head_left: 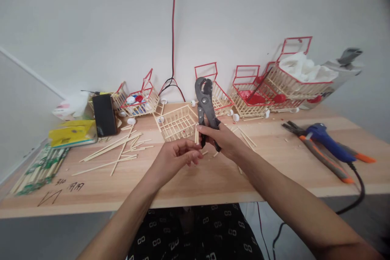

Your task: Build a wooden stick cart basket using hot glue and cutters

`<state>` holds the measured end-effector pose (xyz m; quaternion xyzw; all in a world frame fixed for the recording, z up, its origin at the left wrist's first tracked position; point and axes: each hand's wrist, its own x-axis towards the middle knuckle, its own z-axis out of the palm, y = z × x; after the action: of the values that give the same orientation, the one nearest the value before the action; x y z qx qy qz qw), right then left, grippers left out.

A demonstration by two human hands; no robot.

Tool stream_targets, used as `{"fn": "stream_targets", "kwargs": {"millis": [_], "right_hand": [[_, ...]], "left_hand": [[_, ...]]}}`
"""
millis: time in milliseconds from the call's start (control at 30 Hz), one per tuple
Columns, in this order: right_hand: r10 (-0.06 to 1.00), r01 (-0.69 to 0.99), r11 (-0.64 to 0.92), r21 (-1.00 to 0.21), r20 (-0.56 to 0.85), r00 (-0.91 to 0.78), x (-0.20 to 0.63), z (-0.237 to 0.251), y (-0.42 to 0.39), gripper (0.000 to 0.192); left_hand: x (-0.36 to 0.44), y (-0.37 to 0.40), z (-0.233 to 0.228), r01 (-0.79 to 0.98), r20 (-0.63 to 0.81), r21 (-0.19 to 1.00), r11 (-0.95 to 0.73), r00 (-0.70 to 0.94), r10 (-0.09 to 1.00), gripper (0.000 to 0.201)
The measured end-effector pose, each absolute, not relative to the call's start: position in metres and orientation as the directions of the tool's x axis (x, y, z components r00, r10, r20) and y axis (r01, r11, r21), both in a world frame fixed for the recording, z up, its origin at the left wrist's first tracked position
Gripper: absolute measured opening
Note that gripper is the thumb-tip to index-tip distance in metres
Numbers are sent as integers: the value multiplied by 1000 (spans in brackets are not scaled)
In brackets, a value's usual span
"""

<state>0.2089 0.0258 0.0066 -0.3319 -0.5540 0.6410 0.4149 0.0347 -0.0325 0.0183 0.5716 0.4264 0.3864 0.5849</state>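
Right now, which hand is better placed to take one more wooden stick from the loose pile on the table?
Probably the left hand. It holds at most a small stick piece and is nearer the loose sticks lying to its left. The right hand is wrapped around the cutter, farther from the pile.

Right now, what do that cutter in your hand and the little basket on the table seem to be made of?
The cutter in the right hand looks like dull grey metal with dark grips, probably plastic. The basket looks like bare pale wooden sticks, unpainted, joined in a grid.

Both forearms reach forward — right hand (224,138) fingers clenched, left hand (176,156) fingers pinched.
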Motion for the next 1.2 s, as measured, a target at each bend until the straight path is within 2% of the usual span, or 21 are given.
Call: {"fn": "stream_targets", "kwargs": {"millis": [100,300,800,1000,1200], "right_hand": [[898,-182,-40,-983,44,-438,208,5,26,29],[893,-199,-28,-980,65,-446,205,5,24,31],[896,-124,50,-991,100,-432,208,8,23,29],[900,30,112,-993,89,-427,209,18,20,33],[898,24,111,-993,90,-431,210,18,20,32]], "left_hand": [[40,-36,20,144,2,989,-36,230,973,11],[46,-39,21,255,146,950,-180,146,978,18],[44,-41,19,281,127,945,-168,158,979,21],[44,-40,15,247,114,957,-154,169,979,21],[44,-41,12,280,139,943,-181,162,977,22]]}}
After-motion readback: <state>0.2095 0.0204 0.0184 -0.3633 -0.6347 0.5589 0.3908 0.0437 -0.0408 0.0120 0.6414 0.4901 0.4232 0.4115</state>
